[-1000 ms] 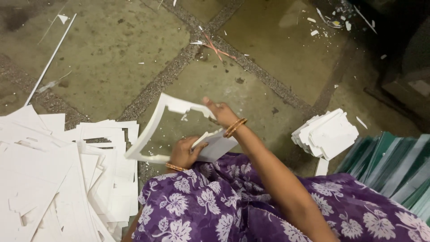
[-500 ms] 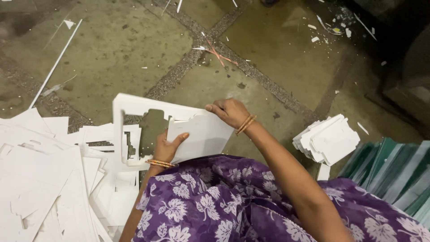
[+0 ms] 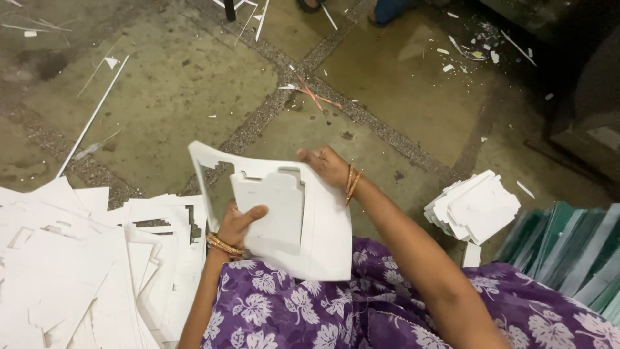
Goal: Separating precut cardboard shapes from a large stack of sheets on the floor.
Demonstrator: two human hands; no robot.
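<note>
white, seemingly cardboard die-cut sheet (image 3: 323,226) in hands (image 3: 239,223)

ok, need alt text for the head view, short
A seated person in a purple floral dress holds a white die-cut card sheet in both hands, the left hand gripping a cut piece at its middle and the right hand holding the top edge. A heap of white offcuts lies at their left, and a small stack of cut pieces at their right on the stone floor.
</note>
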